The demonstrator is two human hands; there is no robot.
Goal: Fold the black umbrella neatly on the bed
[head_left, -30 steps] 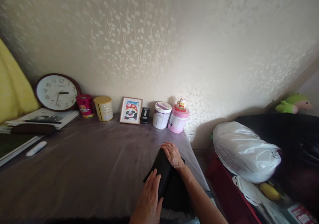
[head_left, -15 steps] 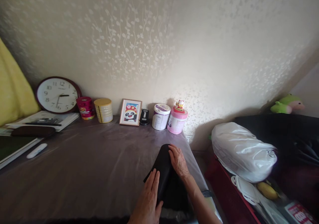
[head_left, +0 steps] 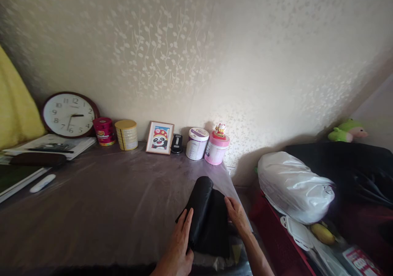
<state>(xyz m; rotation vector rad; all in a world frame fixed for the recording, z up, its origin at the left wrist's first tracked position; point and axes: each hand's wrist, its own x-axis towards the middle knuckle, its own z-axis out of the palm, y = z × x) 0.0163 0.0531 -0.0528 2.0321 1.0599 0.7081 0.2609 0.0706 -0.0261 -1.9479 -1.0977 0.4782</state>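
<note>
The partly rolled black sheet lies on the table at lower centre, the left hand cupping its roll, the right grip narrowly pinching its flap, apparently mid-rolling or unrolling, which next calls for keeping the flap taut.

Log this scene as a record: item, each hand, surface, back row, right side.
Item: black sheet, partly rolled, a flat part to the roll's right
Left hand: on the roll's near end
Right hand: at the flat part's right edge, fingers curled
Surface: grey-covered table
Back row, left to right: clock, magenta canister, yellow-lidded can, panda picture, black object, purple-and-white can, pink-lidded can topped by figurine
Right side: white plastic bag
</note>
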